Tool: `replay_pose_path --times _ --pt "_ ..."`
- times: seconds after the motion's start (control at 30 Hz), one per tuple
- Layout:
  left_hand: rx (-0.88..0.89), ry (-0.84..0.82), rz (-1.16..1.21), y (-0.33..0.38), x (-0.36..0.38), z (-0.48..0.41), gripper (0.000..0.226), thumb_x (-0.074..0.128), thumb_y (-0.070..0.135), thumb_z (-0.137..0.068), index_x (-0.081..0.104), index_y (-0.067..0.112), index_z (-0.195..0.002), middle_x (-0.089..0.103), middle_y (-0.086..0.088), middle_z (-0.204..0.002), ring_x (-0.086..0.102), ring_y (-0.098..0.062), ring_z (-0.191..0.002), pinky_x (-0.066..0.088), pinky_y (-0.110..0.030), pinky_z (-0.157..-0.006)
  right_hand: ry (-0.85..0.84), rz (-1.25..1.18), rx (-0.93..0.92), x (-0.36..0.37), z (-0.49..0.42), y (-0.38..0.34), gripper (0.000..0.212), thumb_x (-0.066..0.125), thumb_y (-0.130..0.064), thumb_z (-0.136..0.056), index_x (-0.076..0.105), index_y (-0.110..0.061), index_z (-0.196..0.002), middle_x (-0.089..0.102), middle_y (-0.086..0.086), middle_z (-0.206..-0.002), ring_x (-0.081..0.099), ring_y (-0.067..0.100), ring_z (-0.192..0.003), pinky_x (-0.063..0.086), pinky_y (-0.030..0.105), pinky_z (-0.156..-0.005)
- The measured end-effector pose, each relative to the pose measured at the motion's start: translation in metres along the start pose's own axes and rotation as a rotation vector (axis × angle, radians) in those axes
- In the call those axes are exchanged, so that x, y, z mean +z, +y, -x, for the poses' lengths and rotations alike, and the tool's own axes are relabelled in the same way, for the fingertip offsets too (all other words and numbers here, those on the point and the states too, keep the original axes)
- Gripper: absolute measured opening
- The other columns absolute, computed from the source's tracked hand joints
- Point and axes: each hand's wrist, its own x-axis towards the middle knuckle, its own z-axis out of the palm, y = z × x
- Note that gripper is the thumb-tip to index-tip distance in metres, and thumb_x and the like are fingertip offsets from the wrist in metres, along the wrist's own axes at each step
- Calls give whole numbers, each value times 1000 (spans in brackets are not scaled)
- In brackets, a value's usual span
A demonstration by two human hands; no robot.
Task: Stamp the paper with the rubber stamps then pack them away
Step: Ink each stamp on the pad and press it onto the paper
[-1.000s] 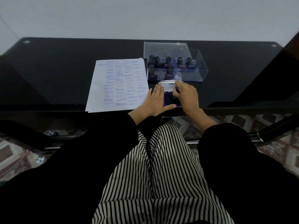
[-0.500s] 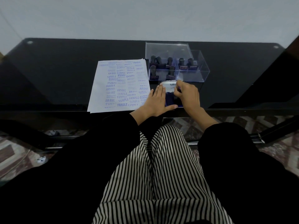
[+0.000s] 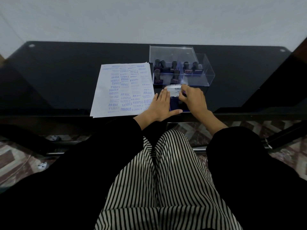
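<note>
Barely shifted, right hand (image 3: 194, 100) pinches ink pad (image 3: 173, 91), left hand (image 3: 162, 105) flat, on black table (image 3: 66, 77) below grey wall (image 3: 149, 19).

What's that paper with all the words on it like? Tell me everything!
The paper is white and looks like more than one sheet at the near corner. It lies flat on the black table, left of the clear box. Blue stamped words cover it: SAMPLE, FRAGILE, AIR MAIL, AMENDED. The left hand lies at its near right edge.

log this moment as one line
phase: packing away | left hand: flat against ink pad | right hand: pinches its lid | stamps: in clear box | paper: stamped
</note>
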Motion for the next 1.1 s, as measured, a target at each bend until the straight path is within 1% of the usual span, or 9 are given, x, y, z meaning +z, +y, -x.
replay_pose_path --times 0.13,0.23,0.3,0.5,0.63,0.77,0.87,1.0,1.1 --pt "2 10 4 0 0 0 96 34 64 -90 -2 -5 -148 -6 -19 -157 -2 -26 -147 3 -43 -121 3 -1 13 2 -1 -1 15 48 -15 -92 43 -8 -79 63 22 -81 58 37 -75 41 40 -63" --pt "0 7 6 0 0 1 96 35 63 -90 -2 -4 -148 -5 -19 -157 -2 -26 -147 3 -43 -121 -2 -13 31 0 -4 -1 15 49 -15 -91 52 -1 -86 63 23 -81 58 38 -76 43 43 -65" --pt "-3 4 5 1 -1 2 96 34 64 -90 -2 -4 -148 -6 -19 -158 -2 -26 -147 3 -43 -121 3 -16 32 1 -3 -1 16 49 -15 -91 53 0 -87 63 22 -81 58 38 -75 43 43 -64" --pt "-5 -5 9 1 -1 2 97 34 64 -90 -4 -4 -148 -8 -19 -157 -4 -26 -147 2 -43 -121 69 -5 26 8 6 -1 20 47 -16 -94 39 -10 -76 59 21 -76 53 33 -66 35 36 -58" --pt "-5 5 15 1 0 2 97 34 64 -89 -4 -4 -148 -8 -19 -157 -4 -26 -147 2 -43 -121 83 0 16 8 6 0 20 47 -16 -93 40 -10 -75 59 21 -74 55 35 -67 37 37 -58" --pt "-4 13 29 1 2 1 97 35 64 -89 -5 -3 -148 -9 -18 -158 -4 -26 -147 1 -42 -121 58 -8 28 7 -1 1 17 49 -15 -91 43 -9 -76 60 19 -75 57 35 -68 43 40 -60" --pt "-3 18 37 0 2 1 97 35 63 -90 -4 -3 -148 -8 -19 -157 -3 -27 -147 1 -42 -121 45 -9 26 8 -7 1 15 51 -17 -90 47 -8 -78 61 19 -74 57 35 -69 41 39 -58" --pt "0 23 50 0 3 1 97 35 64 -89 -4 -3 -148 -8 -18 -158 -4 -26 -147 0 -42 -121 69 -1 30 10 -5 1 19 49 -16 -91 41 -10 -75 58 18 -72 56 35 -67 37 36 -57" --pt "0 35 71 0 3 1 98 36 64 -89 -3 -3 -148 -7 -18 -158 -3 -27 -147 1 -42 -121 44 26 25 8 -3 2 18 49 -17 -92 43 -9 -77 60 17 -74 57 34 -68 41 37 -59"
